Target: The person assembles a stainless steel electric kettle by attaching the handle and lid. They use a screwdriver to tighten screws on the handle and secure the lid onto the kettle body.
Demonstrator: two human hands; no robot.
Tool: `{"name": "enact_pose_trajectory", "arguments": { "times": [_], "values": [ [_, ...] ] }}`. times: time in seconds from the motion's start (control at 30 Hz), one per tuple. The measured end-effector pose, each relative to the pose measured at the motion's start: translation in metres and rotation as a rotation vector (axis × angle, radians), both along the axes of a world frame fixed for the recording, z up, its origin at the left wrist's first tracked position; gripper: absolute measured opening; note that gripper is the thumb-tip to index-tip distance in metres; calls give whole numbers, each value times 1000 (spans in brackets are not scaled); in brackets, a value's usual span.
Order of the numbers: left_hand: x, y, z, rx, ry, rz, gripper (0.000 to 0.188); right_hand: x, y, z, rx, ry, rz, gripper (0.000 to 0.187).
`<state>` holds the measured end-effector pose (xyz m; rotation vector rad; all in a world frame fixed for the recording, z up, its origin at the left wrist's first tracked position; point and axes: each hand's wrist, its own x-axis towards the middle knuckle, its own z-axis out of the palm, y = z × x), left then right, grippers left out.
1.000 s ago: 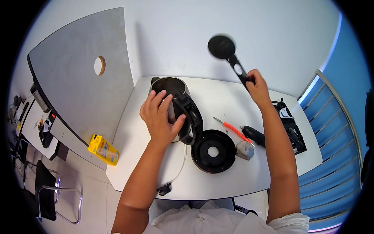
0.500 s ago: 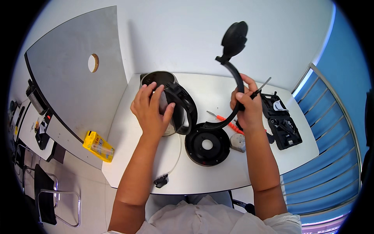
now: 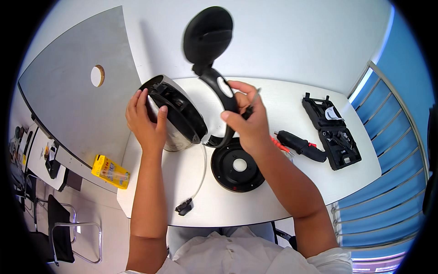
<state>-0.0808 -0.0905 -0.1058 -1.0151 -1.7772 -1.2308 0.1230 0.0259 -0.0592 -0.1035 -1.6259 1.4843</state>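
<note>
On the left of the table is a steel electric kettle body [image 3: 177,142] with its black handle part [image 3: 185,109] facing right. My left hand [image 3: 148,125] grips the kettle by its upper edge and tilts it. My right hand [image 3: 251,121] holds a curved black handle cover [image 3: 218,86], with the round black lid [image 3: 207,36] raised at its upper end. The cover's lower end is close to the kettle's handle. A screwdriver [image 3: 249,111] is also held in my right hand, its tip pointing up. The round black kettle base [image 3: 223,171] lies just below the cover.
A pale cord [image 3: 203,169] runs to a black plug [image 3: 184,208]. On the right lie a black power screwdriver [image 3: 301,145], a red-handled tool [image 3: 280,145] and an opened black bit case [image 3: 340,155]. A yellow package [image 3: 112,172] stands beside the grey partition [image 3: 82,100].
My right hand has moved left with the handle cover and lid, bringing them to the kettle. My left hand has shifted left and tilted the kettle. The power screwdriver has come into fuller view.
</note>
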Motion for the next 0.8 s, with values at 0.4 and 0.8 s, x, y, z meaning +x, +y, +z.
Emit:
{"name": "enact_pose_trajectory", "arguments": {
  "times": [0.4, 0.8],
  "values": [
    [13, 10, 41, -248, 68, -50, 61, -8, 7, -26, -5, 63, 63, 57],
    [-23, 12, 39, -150, -149, -276, 57, -1, 14, -16, -112, 154, 152, 58]
  ]
}}
